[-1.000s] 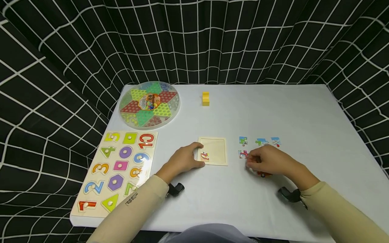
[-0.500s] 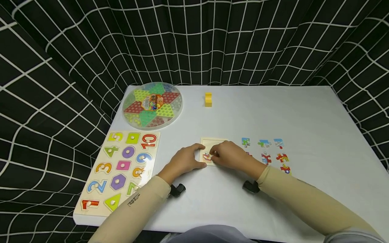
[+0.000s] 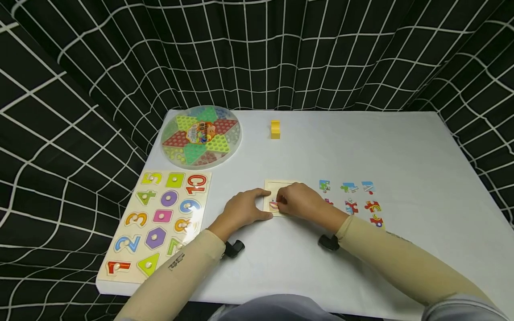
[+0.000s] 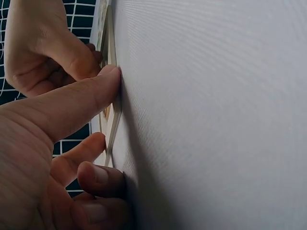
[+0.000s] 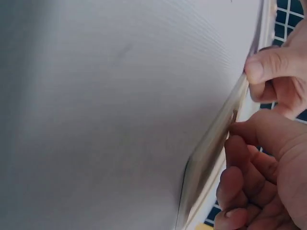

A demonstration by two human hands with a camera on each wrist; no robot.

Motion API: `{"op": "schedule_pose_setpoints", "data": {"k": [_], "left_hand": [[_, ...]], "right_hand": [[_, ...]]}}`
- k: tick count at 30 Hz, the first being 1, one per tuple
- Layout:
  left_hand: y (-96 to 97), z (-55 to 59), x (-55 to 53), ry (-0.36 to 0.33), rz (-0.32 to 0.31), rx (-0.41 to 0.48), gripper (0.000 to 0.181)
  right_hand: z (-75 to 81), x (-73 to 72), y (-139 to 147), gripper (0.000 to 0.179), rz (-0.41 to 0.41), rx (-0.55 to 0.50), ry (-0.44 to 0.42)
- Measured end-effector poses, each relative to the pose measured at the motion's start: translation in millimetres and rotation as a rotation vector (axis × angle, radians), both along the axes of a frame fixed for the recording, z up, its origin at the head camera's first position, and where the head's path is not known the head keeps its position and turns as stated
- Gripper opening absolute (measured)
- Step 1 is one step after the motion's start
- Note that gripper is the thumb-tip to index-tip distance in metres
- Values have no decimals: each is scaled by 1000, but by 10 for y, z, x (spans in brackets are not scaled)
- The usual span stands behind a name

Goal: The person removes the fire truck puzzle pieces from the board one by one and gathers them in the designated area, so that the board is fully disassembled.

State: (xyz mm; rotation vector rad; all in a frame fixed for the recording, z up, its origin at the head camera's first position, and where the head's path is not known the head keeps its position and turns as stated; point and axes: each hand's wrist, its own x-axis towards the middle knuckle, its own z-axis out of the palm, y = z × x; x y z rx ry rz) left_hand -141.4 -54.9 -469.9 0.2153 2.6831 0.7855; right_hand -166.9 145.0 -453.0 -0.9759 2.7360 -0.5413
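A small pale wooden puzzle tray (image 3: 279, 182) lies in front of me in the head view. My left hand (image 3: 242, 207) holds its left side between a spread thumb and forefinger; in the left wrist view the thumb (image 4: 91, 96) presses the tray's edge. My right hand (image 3: 301, 201) is over the tray with thumb and forefinger pinched together on a puzzle piece, mostly hidden by the fingers. At the tray's lower left corner shows a jigsaw piece (image 3: 274, 205) with a red and pink print, right at the right fingertips. The right wrist view shows these fingertips (image 5: 240, 128) down at the tray.
Several loose jigsaw pieces (image 3: 351, 206) lie in rows to the right, some partly behind the right hand. A number-and-shape peg board (image 3: 162, 217) is at the left, with a round Chinese checkers set (image 3: 201, 137) behind it. A yellow block (image 3: 275, 129) stands farther back.
My right hand has gone from the loose pieces leftward to the tray, and stays there over the last half second with small finger movement. The left hand keeps its hold on the tray.
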Motion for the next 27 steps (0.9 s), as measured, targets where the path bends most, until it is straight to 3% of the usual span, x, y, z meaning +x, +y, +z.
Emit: {"op": "schedule_pose_setpoints", "data": {"k": [5, 12, 18, 27], "left_hand": [[19, -18, -15, 7, -3, -12, 67], [-36, -47, 9, 16, 4, -13, 68], [-98, -20, 45, 23, 46, -15, 68], [-65, -29, 67, 13, 42, -9, 67]], "right_hand": [[44, 59, 303, 4, -80, -34, -38], [61, 265, 967, 10, -197, -61, -129], [-1, 369, 1313, 14, -180, -24, -119], [-118, 467, 1350, 14, -149, -32, -76]]}}
